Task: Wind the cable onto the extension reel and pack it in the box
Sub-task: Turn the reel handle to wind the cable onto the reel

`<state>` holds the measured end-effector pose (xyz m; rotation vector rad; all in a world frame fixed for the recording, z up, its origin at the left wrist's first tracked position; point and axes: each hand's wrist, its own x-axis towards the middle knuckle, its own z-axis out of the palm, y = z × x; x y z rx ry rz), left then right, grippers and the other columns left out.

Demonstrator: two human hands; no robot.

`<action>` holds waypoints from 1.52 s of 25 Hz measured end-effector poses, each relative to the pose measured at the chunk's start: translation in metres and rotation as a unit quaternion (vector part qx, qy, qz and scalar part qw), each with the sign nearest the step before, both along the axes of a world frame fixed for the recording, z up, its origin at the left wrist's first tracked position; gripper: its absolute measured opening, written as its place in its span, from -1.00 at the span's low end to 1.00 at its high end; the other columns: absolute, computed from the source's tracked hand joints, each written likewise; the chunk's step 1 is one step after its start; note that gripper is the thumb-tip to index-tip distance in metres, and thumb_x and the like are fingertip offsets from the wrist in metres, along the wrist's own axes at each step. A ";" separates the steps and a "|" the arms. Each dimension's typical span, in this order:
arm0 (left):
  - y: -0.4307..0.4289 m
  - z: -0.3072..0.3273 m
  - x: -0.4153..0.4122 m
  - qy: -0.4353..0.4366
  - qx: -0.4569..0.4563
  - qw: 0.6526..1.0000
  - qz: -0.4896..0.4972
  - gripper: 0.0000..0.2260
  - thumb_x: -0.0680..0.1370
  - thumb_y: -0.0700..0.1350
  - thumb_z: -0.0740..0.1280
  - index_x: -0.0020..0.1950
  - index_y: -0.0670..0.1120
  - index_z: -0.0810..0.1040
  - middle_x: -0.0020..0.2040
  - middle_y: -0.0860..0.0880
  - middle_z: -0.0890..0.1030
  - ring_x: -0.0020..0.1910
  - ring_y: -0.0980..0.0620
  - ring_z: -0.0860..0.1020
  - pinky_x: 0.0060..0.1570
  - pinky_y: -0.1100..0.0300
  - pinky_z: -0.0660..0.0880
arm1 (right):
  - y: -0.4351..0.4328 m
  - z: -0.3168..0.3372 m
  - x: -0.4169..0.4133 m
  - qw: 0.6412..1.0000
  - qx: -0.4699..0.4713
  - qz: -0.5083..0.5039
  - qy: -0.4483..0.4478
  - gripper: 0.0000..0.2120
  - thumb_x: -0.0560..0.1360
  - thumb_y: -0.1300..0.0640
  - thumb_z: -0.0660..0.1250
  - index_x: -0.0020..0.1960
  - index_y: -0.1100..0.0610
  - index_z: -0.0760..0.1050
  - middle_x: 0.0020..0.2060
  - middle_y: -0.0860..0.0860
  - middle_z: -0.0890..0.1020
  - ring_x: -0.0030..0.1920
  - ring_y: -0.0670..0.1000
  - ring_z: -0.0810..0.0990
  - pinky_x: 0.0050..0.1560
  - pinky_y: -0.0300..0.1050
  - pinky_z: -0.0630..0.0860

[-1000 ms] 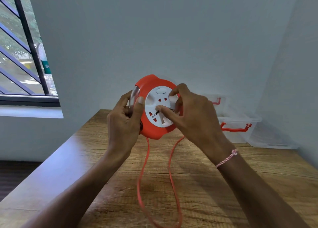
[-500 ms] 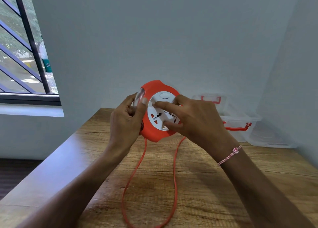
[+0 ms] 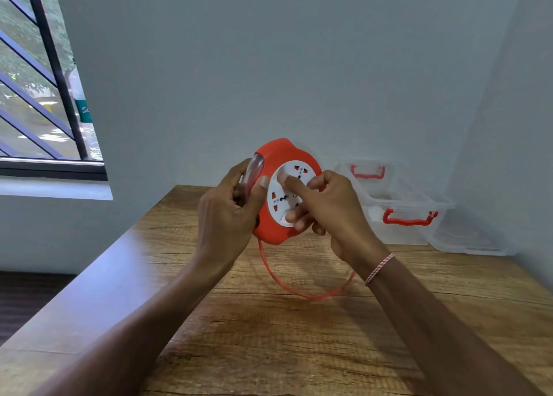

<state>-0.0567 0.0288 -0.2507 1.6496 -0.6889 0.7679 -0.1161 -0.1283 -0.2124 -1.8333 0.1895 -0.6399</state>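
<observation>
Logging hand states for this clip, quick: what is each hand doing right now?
Left hand: closed, gripping the extension reel by its left rim.
Right hand: closed, pinching the white socket disc.

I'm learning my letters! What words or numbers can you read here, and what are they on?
"S" and a second letter, unclear: white, on the green label by the window; the rest is hidden.
Reel: tiny marks on its white face, too small to read.
Box: no text shows.
</observation>
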 end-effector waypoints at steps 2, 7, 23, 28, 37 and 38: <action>0.000 0.000 0.002 0.018 -0.004 1.000 -0.002 -0.49 0.61 0.41 0.22 0.45 0.17 0.45 -0.14 0.01 0.74 -0.23 0.02 0.76 -0.29 -0.03 0.73 | -0.006 0.000 -0.002 0.988 -0.136 -0.055 -0.053 -0.50 0.42 -0.41 0.42 -0.04 0.02 0.50 -0.30 -0.08 0.73 -0.45 -0.08 0.68 -0.49 -0.26 0.53; 0.006 -0.001 0.006 0.049 -0.012 0.998 -0.022 -0.63 0.65 0.27 0.26 0.39 0.15 0.51 -0.13 0.11 0.74 -0.20 0.07 0.76 -0.28 -0.06 0.72 | -0.028 -0.002 -0.013 0.802 -0.569 -0.059 -0.173 -0.48 0.54 -0.29 0.36 0.37 -0.01 0.47 0.14 0.04 0.71 -0.17 0.08 0.74 -0.28 -0.10 0.66; -0.003 -0.005 -0.002 0.046 -0.011 0.997 -0.053 -0.76 0.65 0.25 0.27 0.32 0.36 0.50 -0.14 0.24 0.74 -0.16 0.05 0.77 -0.25 -0.14 0.73 | 0.002 -0.009 -0.007 0.995 -0.091 -0.051 -0.010 -0.48 0.44 -0.40 0.41 0.08 0.01 0.45 -0.33 -0.07 0.73 -0.46 -0.06 0.68 -0.51 -0.29 0.49; 0.002 -0.003 0.005 0.059 -0.032 0.997 -0.037 -0.65 0.68 0.23 0.29 0.40 0.14 0.56 -0.15 -0.01 0.76 -0.22 -0.04 0.77 -0.28 -0.19 0.71 | -0.023 -0.003 -0.014 0.835 -0.517 -0.098 -0.162 -0.48 0.53 -0.35 0.33 0.32 -0.05 0.41 0.12 -0.02 0.68 -0.20 0.02 0.71 -0.30 -0.10 0.66; 0.003 0.000 0.001 0.044 -0.039 0.997 -0.043 -0.78 0.67 0.24 0.26 0.31 0.37 0.50 -0.09 0.22 0.75 -0.18 0.03 0.77 -0.26 -0.08 0.73 | -0.018 -0.002 -0.021 0.757 -0.622 -0.079 -0.184 -0.44 0.52 -0.18 0.47 0.47 -0.09 0.49 0.03 0.08 0.75 -0.18 0.11 0.74 -0.24 -0.10 0.64; 0.002 0.000 0.000 0.037 -0.035 0.998 -0.040 -0.80 0.66 0.25 0.26 0.28 0.39 0.50 -0.11 0.16 0.75 -0.20 0.00 0.76 -0.28 -0.12 0.72 | -0.016 -0.003 -0.021 0.773 -0.601 -0.080 -0.186 -0.44 0.50 -0.21 0.48 0.45 -0.08 0.51 -0.01 0.07 0.77 -0.18 0.10 0.75 -0.22 -0.08 0.66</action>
